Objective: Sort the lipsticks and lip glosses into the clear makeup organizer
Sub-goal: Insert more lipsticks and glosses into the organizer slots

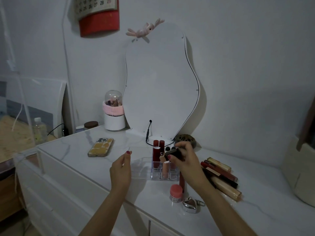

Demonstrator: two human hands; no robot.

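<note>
Two hands (pixel 120 169) (pixel 185 159); right grips one lipstick (pixel 167 155); organizer (pixel 163 176).

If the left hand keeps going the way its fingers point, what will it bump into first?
Probably the clear organizer. The left hand points up and slightly right toward its low clear side; depth is hard to judge, so it might pass above it.

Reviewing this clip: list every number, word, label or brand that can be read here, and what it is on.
"18 19 20": wall calendar, upper visible row, partly cut off by the frame edge.
"24 25 26 27 28 29": the same calendar, lower row; the "24" is blurred and uncertain.
Lip gloss tubes, pink-lidded jar and phone: no readable text.
</note>
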